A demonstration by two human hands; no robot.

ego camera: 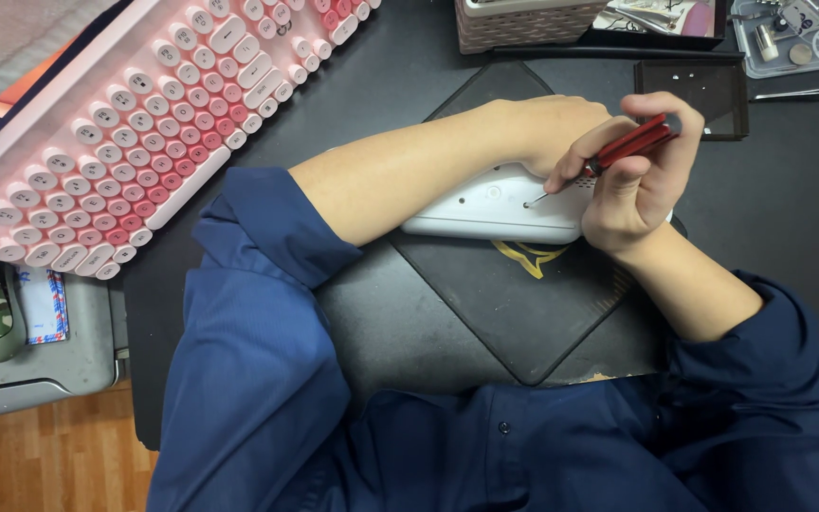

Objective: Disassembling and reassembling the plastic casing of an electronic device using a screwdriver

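My right hand (632, 180) grips a small red-handled screwdriver (629, 144); its thin tip rests at a screw hole on a white plastic device (485, 204) lying on a black square mat (514, 303). My left hand (547, 128) reaches across from the left and presses on the far side of the white device, steadying it. Both forearms are bare below rolled-up dark blue sleeves. Part of the device is hidden under my hands.
A pink keyboard with round keys (135, 133) lies tilted at the upper left. A woven basket (523, 21) stands at the top, a small dark tray (703, 90) and a clear parts tray (798, 38) at the upper right. A grey box (40, 360) sits at lower left.
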